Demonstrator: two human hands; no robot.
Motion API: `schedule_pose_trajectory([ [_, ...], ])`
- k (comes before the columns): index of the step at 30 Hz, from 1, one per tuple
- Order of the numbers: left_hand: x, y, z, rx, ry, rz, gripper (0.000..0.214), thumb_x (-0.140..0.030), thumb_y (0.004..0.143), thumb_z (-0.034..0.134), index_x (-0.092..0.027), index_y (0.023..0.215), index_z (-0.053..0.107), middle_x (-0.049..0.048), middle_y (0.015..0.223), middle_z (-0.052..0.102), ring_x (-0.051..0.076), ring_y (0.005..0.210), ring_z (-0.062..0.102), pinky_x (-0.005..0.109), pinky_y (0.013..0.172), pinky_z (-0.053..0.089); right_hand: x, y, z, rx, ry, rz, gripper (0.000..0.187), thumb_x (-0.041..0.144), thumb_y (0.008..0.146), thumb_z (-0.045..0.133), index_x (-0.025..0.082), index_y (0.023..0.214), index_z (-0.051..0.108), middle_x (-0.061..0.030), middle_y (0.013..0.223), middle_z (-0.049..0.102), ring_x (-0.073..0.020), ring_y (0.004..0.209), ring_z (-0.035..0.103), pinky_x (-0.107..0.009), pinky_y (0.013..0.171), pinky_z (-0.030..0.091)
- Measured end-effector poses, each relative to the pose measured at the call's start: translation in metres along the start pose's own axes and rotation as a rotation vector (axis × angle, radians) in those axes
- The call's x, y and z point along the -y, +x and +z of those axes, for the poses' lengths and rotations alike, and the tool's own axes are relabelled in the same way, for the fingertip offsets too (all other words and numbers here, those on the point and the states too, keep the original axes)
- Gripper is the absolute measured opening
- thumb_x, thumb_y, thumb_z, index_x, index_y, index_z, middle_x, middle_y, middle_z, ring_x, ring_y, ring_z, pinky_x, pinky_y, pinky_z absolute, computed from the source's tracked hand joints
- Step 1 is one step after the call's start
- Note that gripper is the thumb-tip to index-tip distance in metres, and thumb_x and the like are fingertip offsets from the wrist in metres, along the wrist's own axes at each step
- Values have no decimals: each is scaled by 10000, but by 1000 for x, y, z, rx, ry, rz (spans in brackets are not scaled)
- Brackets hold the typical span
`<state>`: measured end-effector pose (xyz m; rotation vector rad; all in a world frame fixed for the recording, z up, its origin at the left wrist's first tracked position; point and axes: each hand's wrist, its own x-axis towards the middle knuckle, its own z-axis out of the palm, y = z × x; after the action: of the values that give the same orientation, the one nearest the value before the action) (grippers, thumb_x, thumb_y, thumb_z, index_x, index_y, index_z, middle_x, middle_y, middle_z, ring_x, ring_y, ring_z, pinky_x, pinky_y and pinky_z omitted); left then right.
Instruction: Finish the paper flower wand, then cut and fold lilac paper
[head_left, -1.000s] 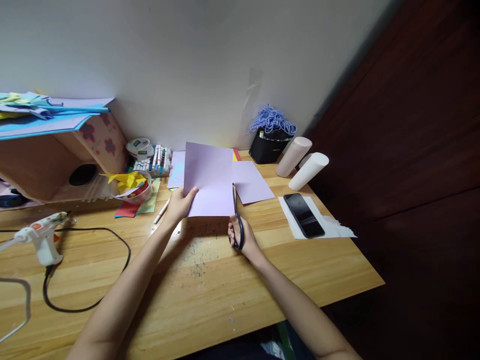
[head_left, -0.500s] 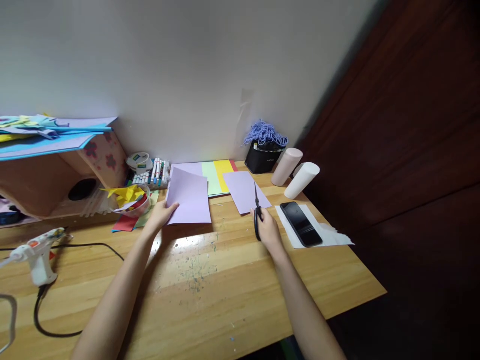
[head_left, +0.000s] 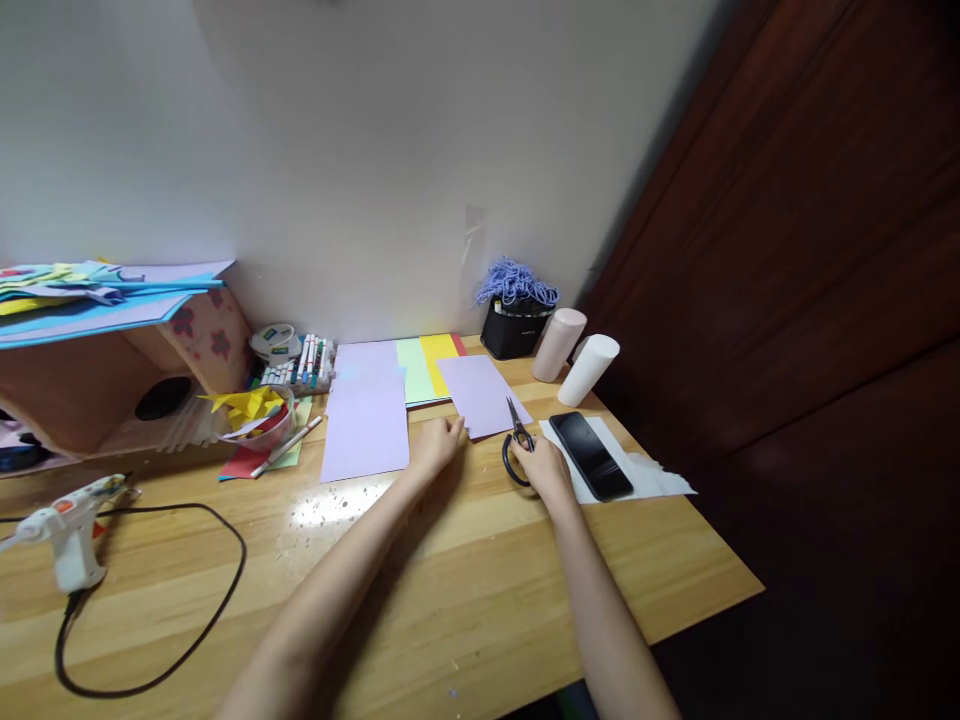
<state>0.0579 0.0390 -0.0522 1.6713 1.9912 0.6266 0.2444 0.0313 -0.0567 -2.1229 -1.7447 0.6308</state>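
My left hand [head_left: 437, 446] is closed, its fingertips at the near left corner of a lilac sheet of paper [head_left: 480, 390] that lies flat on the table. A second lilac sheet [head_left: 366, 428] lies further left, overlapping the coloured papers behind it. In my right hand [head_left: 547, 470] are black-handled scissors [head_left: 519, 430], held by the handles. Their blades point away from me, over the right edge of the lilac sheet. A black phone [head_left: 592, 456] rests on white tissue [head_left: 652, 475] just right of this hand.
Two cylinders, one pinkish [head_left: 559, 345] and one white [head_left: 589, 370], stand by a black holder [head_left: 512, 330] topped with blue yarn. On the left are a glue gun [head_left: 79, 530] with its looping cable, a bowl [head_left: 277, 435] of paper scraps, markers [head_left: 309, 362] and a cardboard box [head_left: 214, 335].
My left hand has let go of the left lilac sheet, which now lies flat, and moved right to the other sheet. The scissors have stayed in my right hand beside that sheet.
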Motion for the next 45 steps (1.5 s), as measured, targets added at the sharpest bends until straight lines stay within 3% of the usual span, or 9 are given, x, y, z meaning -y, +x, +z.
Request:
schedule_pose_trajectory([
  [5,-23,17,20,-66,-2,38,232,-291,831,433,-125,762,581,155,805,650,220,713,605,280,586,377,4,-1,5,-20,-12,-31,348,477,765,480,160,833,607,-117,818,673,-227,775,628,-266,598,403],
  [13,17,-29,-61,-263,-27,141,226,-259,878,335,-183,949,536,68,844,632,182,754,582,267,670,393,9,-6,14,-103,-118,-44,313,251,776,536,63,1026,560,-231,1035,590,-294,1000,550,-325,798,392],
  [18,48,-77,-91,-599,-311,143,247,-355,850,409,-169,932,548,31,804,594,142,689,540,231,638,409,16,-9,15,-143,-126,-53,362,212,789,517,-22,1065,541,-298,1102,496,-374,1086,447,-419,874,346],
  [23,64,-102,-83,-470,-542,6,296,-416,822,447,-165,943,549,5,711,570,114,535,474,210,490,379,30,-18,11,-61,105,-174,340,278,801,529,65,1061,575,-227,1194,479,-316,1146,419,-411,917,355],
  [26,72,-104,-70,-401,-528,-35,319,-424,828,432,-163,967,553,39,799,606,145,631,543,238,560,427,36,-26,10,404,497,-308,326,407,795,525,140,950,631,-110,962,627,-204,890,590,-328,764,469],
  [29,78,-101,-61,-363,-413,-40,341,-415,838,413,-158,1022,541,73,874,621,197,777,582,305,675,456,36,-30,14,829,830,-288,334,429,706,621,114,814,644,-51,765,646,-129,671,602,-261,655,482],
  [33,74,-102,-58,-448,-57,139,370,-388,819,471,-171,1117,502,127,1115,543,266,1064,474,434,893,362,33,-29,18,779,941,-192,312,389,592,716,103,688,638,-11,663,629,-93,599,573,-217,620,460],
  [38,55,-111,-60,-209,143,492,461,-448,718,605,-225,1107,501,96,1170,520,274,1128,403,473,977,247,34,-29,17,772,870,-200,325,403,577,727,110,590,586,20,538,579,-68,486,504,-180,502,388],
  [45,50,-106,-63,-59,83,544,255,-305,774,551,-220,1014,539,52,959,621,207,903,540,376,833,381,37,-34,22,703,793,-259,373,458,579,711,128,584,538,34,505,550,-76,461,484,-182,461,345],
])
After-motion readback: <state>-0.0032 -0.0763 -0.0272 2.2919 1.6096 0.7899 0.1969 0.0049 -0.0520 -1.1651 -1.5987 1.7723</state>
